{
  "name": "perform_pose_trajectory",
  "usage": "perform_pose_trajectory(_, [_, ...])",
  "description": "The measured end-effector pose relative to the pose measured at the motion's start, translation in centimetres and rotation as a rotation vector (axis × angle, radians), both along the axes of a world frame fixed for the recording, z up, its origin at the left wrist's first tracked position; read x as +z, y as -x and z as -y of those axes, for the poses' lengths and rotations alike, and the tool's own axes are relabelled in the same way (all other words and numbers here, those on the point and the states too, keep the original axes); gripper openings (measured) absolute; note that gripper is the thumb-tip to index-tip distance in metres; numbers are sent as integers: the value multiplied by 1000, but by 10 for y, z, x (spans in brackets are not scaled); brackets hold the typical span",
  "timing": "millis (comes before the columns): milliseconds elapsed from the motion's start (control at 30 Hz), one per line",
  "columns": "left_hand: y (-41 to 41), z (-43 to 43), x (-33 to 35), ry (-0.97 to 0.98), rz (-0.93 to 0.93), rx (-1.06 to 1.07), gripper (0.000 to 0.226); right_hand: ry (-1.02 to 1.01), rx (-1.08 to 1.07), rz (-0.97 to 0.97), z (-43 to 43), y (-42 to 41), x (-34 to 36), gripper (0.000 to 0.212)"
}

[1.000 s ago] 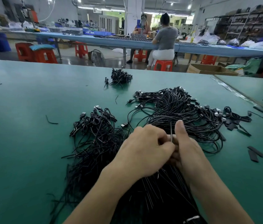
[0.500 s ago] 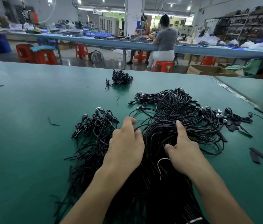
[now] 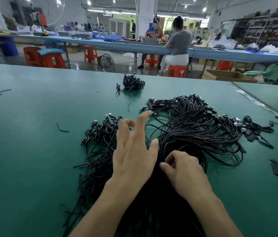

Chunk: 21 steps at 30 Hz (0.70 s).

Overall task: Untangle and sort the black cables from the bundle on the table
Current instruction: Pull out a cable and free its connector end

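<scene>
- My left hand (image 3: pixel 133 156) is over the heap, fingers (image 3: pixel 142 121) straight and spread, released, holding nothing.
- My right hand (image 3: pixel 186 173) is on the near part of the bundle. Its fingers are curled with the thumb close to the forefinger; I can't tell if a strand is nipped.
- Black cables (image 3: pixel 194 134): big looped bundle mid-worktop, right of my left hand, plugs along its far edge.
- Second cable pile (image 3: pixel 99 141) is just left of that hand.
- Small bunch (image 3: pixel 133 83) lies farther back, well apart.
- Green worktop (image 3: pixel 32 159): loose strand (image 3: pixel 62 128) on the left, flat black strips (image 3: pixel 277 168) on the right.
</scene>
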<state>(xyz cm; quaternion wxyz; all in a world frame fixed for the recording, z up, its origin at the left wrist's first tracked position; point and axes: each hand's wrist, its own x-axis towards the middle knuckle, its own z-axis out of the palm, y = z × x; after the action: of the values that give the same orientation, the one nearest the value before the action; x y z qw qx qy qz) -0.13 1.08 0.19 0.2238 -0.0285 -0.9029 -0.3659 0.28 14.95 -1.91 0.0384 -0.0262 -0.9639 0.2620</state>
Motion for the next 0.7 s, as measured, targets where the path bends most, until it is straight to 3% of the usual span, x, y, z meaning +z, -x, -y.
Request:
perform_pose_trajectory(100, [5, -1, -2, 145, -138, 56, 47, 86, -10, 22, -3, 5, 0, 11])
perform_pose_trajectory(267, [9, -5, -11, -51, 105, -118, 10, 414, -9, -13, -7, 5, 11, 19])
perform_pose_trajectory(300, [10, -7, -11, -110, 146, -136, 13, 488, 28, -35, -7, 3, 15, 17])
perform_pose_trajectory(400, [12, -11, -5, -318, 251, -166, 52, 637, 260, -31, -3, -7, 29, 17])
perform_pose_trajectory(467, [14, -11, 3, -550, 392, -193, 70, 603, 421, -72, 0, -15, 39, 12])
perform_pose_trajectory(533, [14, -8, 10, -844, 579, -300, 71, 550, 555, -95, 3, -23, 50, 19])
perform_pose_trajectory(633, [11, -4, 14, -1174, 732, -445, 40, 406, 615, 48, 2, -31, 57, 24])
perform_pose_trajectory(700, [6, -5, 13, -1162, 711, -470, 30, 350, 610, 201, -4, -31, 58, 23])
